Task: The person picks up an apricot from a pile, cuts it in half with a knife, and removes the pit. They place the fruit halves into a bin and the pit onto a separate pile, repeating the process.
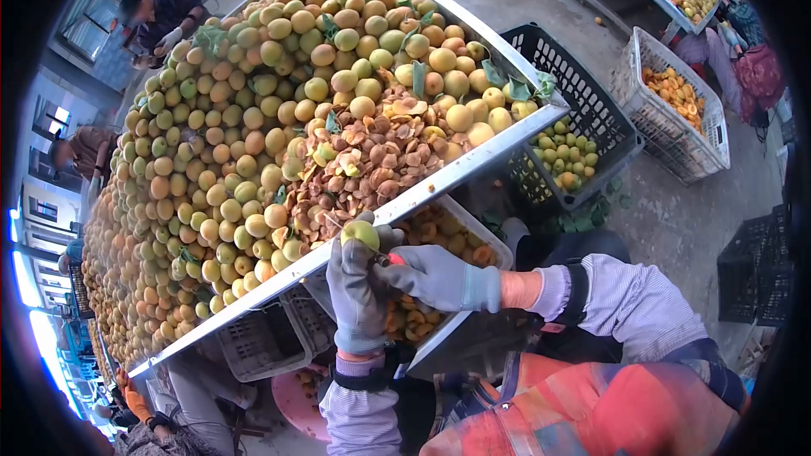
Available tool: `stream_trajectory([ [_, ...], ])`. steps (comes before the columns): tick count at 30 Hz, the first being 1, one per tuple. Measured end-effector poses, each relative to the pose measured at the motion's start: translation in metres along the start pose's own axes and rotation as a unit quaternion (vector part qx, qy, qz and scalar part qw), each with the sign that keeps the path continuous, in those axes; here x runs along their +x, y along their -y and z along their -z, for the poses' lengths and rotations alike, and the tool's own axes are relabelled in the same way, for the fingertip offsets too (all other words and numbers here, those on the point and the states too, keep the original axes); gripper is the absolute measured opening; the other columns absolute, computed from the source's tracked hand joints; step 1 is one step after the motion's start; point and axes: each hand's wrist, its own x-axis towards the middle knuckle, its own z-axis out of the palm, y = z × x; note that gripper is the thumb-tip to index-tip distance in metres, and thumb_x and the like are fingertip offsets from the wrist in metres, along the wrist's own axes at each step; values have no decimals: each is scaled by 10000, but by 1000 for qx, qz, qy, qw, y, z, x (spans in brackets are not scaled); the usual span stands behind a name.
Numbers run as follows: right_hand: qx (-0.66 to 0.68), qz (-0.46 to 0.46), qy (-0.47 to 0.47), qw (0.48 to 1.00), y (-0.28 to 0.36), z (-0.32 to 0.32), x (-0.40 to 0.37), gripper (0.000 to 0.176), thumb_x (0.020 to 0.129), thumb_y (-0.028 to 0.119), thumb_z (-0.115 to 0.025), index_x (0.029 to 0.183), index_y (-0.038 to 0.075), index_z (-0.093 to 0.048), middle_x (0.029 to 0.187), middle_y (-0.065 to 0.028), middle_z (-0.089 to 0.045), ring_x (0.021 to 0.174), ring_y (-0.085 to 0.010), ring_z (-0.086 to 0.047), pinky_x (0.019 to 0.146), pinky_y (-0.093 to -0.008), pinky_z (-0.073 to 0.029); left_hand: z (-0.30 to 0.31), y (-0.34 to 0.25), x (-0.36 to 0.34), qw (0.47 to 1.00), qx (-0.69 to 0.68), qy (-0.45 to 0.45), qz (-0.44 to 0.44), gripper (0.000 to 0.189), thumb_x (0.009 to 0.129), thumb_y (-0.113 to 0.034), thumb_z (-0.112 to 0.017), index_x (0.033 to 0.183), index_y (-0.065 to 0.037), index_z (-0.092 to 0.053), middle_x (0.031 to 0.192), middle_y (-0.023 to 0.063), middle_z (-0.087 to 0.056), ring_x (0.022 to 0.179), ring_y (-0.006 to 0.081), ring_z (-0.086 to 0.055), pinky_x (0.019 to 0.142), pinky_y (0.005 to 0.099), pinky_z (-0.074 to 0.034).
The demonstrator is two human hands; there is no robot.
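apricot heap (253, 118) and pit pile (372, 160) crowd the table rim (473, 164). left hand (355, 287) closed round a green apricot (361, 233) at that rim. right hand (439, 277) pinches a red-handled tool (394, 259) against the fruit. risk, as judged: a slip could nick the left hand.

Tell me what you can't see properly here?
Head view:
Red-handled tool in the right hand: its tip is hidden by that hand.
Green fruit in the left hand: underside covered by that hand.
White crate under the table edge: mostly hidden by table and hands.
People at far left: tiny, cut by the dark border.
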Motion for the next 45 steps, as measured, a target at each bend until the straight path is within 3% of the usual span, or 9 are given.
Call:
stream_trajectory([
  [8,18,110,-27,993,-2,-7,2,448,896,518,-494,854,71,-502,580,32,-449,477,-48,-425,424,-225,-347,-3,-2,0,999,-17,-16,37,506,941,-385,-477,1190,55,-447,917,114,-606,776,155,-603,676,245,-499],
  [10,54,-58,31,996,12,-4,-6,522,889,574,-453,827,60,-517,517,23,-439,394,-61,-408,365,-220,-328,3,3,3,992,108,-59,26,567,928,-482,-444,1119,48,-505,843,96,-604,788,173,-603,716,298,-506],
  [18,193,-112,103,969,26,-5,-13,554,911,570,-395,767,54,-538,406,26,-363,294,-61,-329,307,-205,-279,11,13,9,976,203,-58,-46,444,928,-430,-481,1068,-12,-538,863,68,-601,698,165,-591,639,286,-508],
  [23,294,-99,147,939,18,-5,-13,497,963,485,-344,768,66,-527,400,34,-344,288,-57,-309,302,-205,-252,3,14,9,995,-24,-79,60,508,940,-497,-399,1005,-14,-540,826,60,-570,736,160,-575,710,302,-484],
  [28,358,-87,189,910,18,-5,-9,500,947,508,-371,778,62,-520,407,31,-355,287,-61,-326,313,-200,-279,6,13,10,998,-19,-50,46,560,926,-543,-385,1032,-11,-525,804,63,-562,757,166,-575,735,310,-482],
  [34,85,-49,-9,995,3,-12,0,477,863,553,-523,848,77,-507,540,16,-486,383,-83,-475,340,-210,-359,-1,0,7,997,59,-33,29,640,914,-555,-396,1156,30,-489,812,91,-573,793,197,-582,743,314,-502],
  [37,97,-41,-8,994,-12,-14,5,434,884,519,-508,889,86,-503,550,16,-474,406,-80,-467,355,-214,-355,-3,4,6,994,93,-59,-4,688,905,-596,-361,1138,37,-498,848,130,-619,827,222,-606,758,322,-502],
  [39,131,-46,-1,990,-11,-14,5,430,862,522,-550,875,94,-509,604,20,-504,437,-77,-504,359,-203,-380,-5,5,7,993,-32,-80,82,701,907,-601,-341,1119,46,-506,877,166,-650,859,253,-626,778,334,-502],
  [45,67,-47,-1,997,-24,-16,14,375,896,472,-524,888,97,-513,634,14,-516,437,-67,-495,366,-191,-375,1,-1,5,985,-98,-32,141,693,914,-587,-337,1119,52,-509,899,163,-655,855,265,-628,801,342,-505],
])
